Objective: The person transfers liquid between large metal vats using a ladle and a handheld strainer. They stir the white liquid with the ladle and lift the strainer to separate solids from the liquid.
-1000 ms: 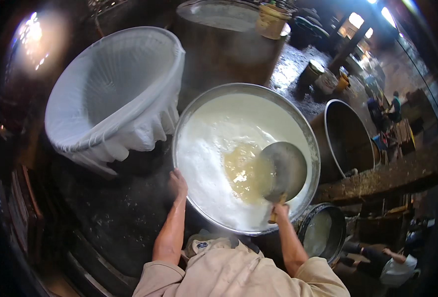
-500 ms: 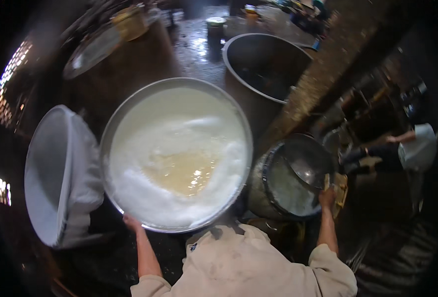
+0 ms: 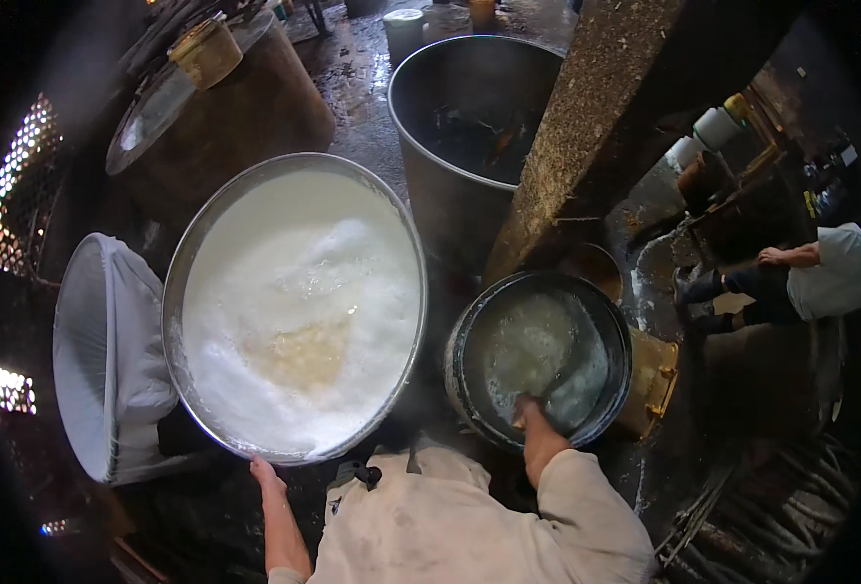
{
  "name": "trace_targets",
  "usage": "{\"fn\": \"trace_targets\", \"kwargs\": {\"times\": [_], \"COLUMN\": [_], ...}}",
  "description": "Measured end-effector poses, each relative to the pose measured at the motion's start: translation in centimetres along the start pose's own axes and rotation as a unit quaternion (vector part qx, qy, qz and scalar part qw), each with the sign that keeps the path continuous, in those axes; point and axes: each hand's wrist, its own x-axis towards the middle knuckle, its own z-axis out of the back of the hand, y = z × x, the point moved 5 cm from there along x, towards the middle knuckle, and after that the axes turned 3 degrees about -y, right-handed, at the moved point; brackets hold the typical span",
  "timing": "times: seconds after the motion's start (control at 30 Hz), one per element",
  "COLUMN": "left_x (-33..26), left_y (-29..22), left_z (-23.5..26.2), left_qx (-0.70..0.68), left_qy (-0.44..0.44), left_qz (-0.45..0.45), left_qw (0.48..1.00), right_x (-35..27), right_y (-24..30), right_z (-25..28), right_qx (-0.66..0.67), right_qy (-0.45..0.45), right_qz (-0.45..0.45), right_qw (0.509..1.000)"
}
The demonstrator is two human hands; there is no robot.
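Observation:
A large round metal vat [image 3: 398,389] holds pale milky liquid, with white foam around a yellowish patch. My left hand [image 3: 268,474] is closed at its near rim, fingertips against the edge. To the right stands a dark-rimmed bucket [image 3: 457,375] of cloudy, greyish liquid. My right hand [image 3: 537,428] reaches over its near side, low at the liquid, fingers closed round a handle. The bowl of the round metal scoop it carried is hidden, seemingly below the cloudy surface.
A white cloth-covered tub [image 3: 109,341] stands left of the vat. Beyond are a deep metal vat [image 3: 450,175] and a slanting wooden post [image 3: 586,127]. A yellowish container [image 3: 652,375] sits right of the bucket. Another person [image 3: 824,273] is at the far right; sticks [image 3: 781,506] lie nearer.
My right hand has moved left and down into the bucket; the metal scoop, visible before above it, has gone from sight. My left hand stays at the vat's rim. The view has shifted.

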Motion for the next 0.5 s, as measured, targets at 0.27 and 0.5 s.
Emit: {"fn": "trace_targets", "kwargs": {"times": [0.27,0.5], "left_x": [-0.7,1.7], "left_y": [-1.4,0.8], "left_z": [0.2,1.6], "left_qx": [0.119,0.078], "left_qy": [0.080,-0.011], "left_qz": [0.094,0.067], "left_qw": [0.985,0.995], "right_x": [8.5,0.9], "right_y": [-5.7,-0.2], "right_z": [-5.3,1.3], "right_qx": [0.150,0.026], "right_qy": [0.299,0.234], "right_qz": [-0.130,0.061], "right_qw": [0.933,0.970]}}
